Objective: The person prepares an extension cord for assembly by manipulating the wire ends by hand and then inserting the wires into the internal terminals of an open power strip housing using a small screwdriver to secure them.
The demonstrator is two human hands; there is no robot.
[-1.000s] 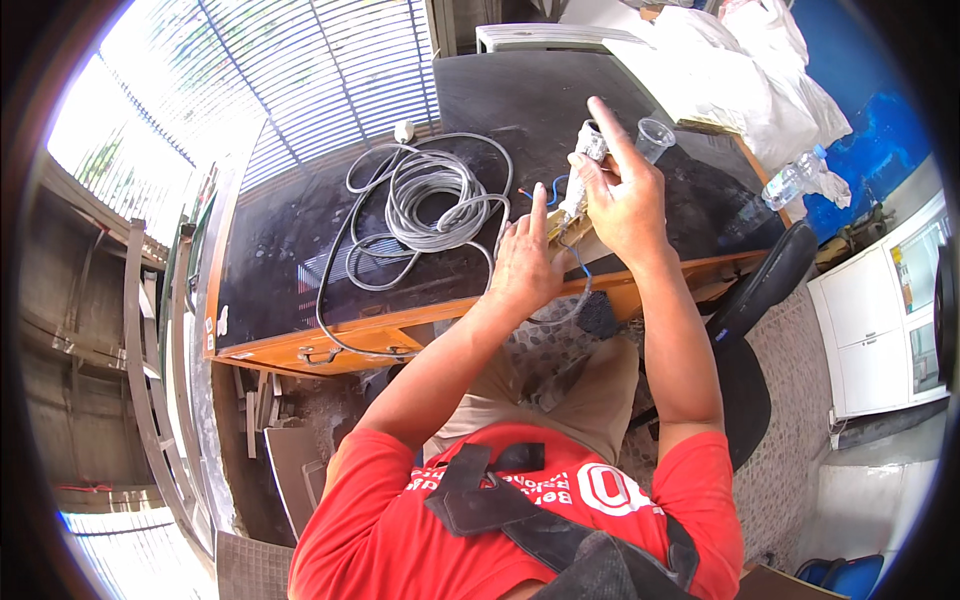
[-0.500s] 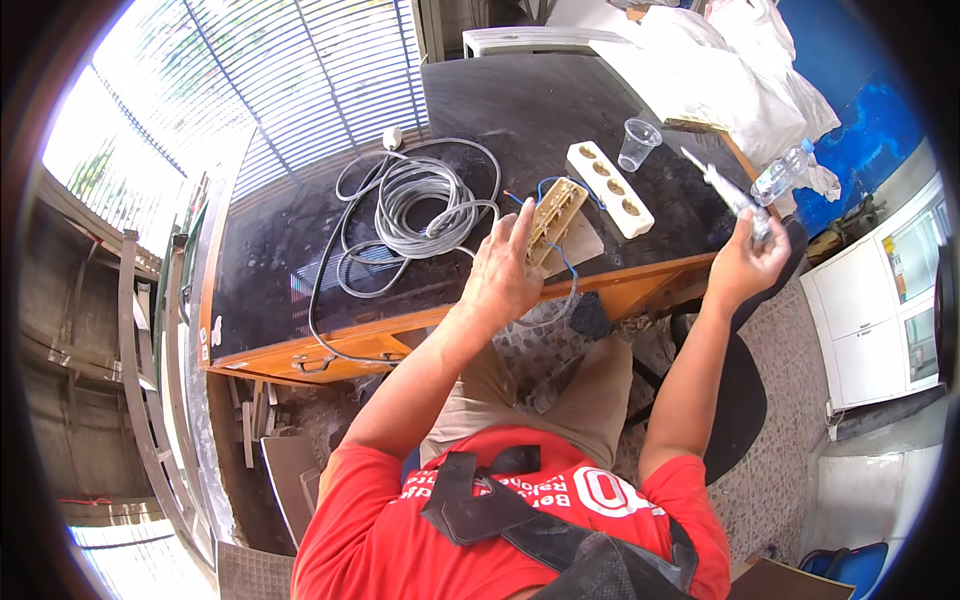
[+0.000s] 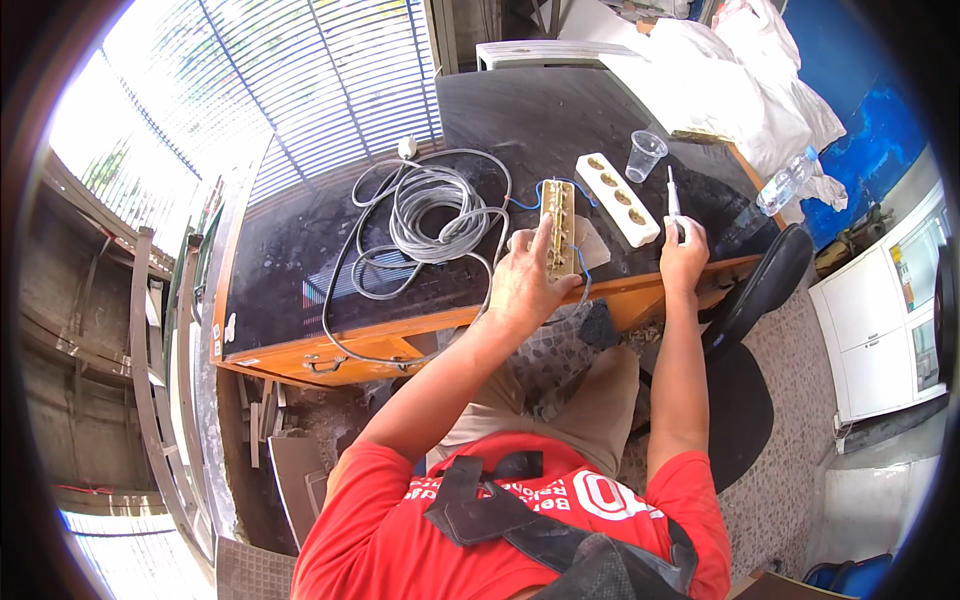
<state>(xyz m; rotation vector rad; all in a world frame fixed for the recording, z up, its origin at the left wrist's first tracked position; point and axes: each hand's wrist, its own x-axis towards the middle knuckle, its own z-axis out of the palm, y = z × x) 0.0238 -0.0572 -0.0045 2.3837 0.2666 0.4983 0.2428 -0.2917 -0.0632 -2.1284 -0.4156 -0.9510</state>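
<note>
Since half a second ago, our right hand [image 3: 685, 255] has swung left to the near edge of the desk [image 3: 290, 270], its fingers clamped on a slim tool [image 3: 673, 190] that points far. Our left hand [image 3: 527, 285] is nearer the opened socket strip [image 3: 562, 215]: forefinger at its left edge, thumb by its near end, the two spread apart; whether they grip it we cannot tell. Its long axis runs near to far, left of the tool, with the white socket cover [image 3: 607, 190] slanting between; farther left lies the cable coil [image 3: 430, 250].
</note>
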